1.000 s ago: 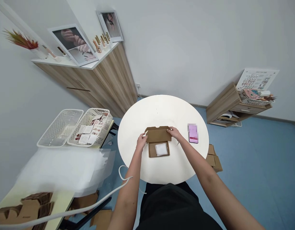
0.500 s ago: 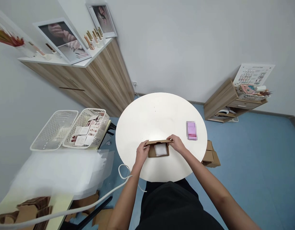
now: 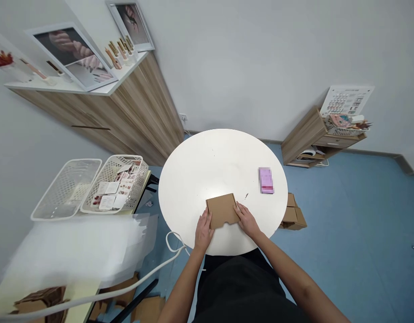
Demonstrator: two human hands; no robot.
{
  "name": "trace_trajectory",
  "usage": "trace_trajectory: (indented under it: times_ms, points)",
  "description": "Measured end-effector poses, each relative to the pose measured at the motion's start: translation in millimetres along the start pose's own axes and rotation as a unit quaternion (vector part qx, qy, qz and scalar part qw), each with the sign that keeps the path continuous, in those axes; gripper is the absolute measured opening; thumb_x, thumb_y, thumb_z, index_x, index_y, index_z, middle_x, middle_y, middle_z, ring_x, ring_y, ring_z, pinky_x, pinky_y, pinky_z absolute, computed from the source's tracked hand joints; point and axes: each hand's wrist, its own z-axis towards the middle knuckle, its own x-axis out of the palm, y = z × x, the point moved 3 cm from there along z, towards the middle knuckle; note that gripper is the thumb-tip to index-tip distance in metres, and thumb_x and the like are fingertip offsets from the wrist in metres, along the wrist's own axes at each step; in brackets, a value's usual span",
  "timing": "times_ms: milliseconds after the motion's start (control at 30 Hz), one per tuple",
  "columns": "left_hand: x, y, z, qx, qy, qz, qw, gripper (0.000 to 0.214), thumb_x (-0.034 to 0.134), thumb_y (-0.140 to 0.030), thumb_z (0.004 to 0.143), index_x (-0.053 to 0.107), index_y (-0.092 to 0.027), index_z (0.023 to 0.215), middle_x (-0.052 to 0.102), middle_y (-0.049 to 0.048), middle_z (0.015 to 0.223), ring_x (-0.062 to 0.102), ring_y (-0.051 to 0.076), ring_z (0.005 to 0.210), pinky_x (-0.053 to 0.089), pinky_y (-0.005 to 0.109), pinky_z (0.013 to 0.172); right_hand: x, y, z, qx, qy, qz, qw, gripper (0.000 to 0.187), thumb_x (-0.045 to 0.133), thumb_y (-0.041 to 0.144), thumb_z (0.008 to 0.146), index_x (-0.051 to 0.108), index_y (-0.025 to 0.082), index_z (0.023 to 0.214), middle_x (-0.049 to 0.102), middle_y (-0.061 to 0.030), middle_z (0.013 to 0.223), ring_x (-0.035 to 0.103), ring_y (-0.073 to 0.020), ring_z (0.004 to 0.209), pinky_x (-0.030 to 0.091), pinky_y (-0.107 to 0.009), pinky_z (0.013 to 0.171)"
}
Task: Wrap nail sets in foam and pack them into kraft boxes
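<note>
A small brown cardboard box [image 3: 223, 211] lies slightly turned on the round white table [image 3: 189, 179], its lid down over the top. The notch in the lid's edge faces me, and whatever is inside is hidden. My left hand [image 3: 204, 231] grips the box's left side, fingers along the edge. On the opposite side, my right hand [image 3: 247, 220] holds the right edge, fingertips on the lid. Right of the box, apart from both hands, lies a pixelated purple packet [image 3: 266, 180].
At the left stand a white basket with cards [image 3: 114, 184] and another white basket [image 3: 67, 190]. A white cable [image 3: 153, 271] crosses near my left forearm. Cardboard boxes [image 3: 293, 213] sit on the floor beyond the table's right edge. A wooden cabinet [image 3: 146, 107] stands at the back left.
The lid, raised before with a white item showing inside, has come down toward me and covers the box. Both hands have moved lower, to the box's sides.
</note>
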Motion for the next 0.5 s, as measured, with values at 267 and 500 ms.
trace_trajectory:
  times_ms: [267,500]
  points:
    - [12.4,1.0,-9.8,-0.068,0.029,-0.075,0.994,0.081,0.046,-0.011,0.084,0.013,-0.033,0.154,0.018,0.0051,0.162,0.037,0.025,0.141,0.05,0.04,0.1,14.3,-1.2,-7.9,0.021,0.01,-0.002,1.0,0.081,0.04,0.001,0.078,0.023,0.024,0.154,0.04,-0.0084,0.152,0.04,-0.0256,0.136,0.04,-0.047,0.112]
    - [12.9,-7.4,-4.4,-0.134,-0.021,-0.197,0.971,0.077,0.052,-0.014,0.081,0.026,-0.029,0.152,0.027,0.0034,0.159,0.031,0.024,0.144,0.034,0.042,0.114,6.1,-0.8,-0.4,0.076,0.053,0.105,0.99,0.082,0.043,0.004,0.075,0.025,0.024,0.153,0.039,-0.0077,0.153,0.037,-0.0265,0.14,0.028,-0.054,0.116]
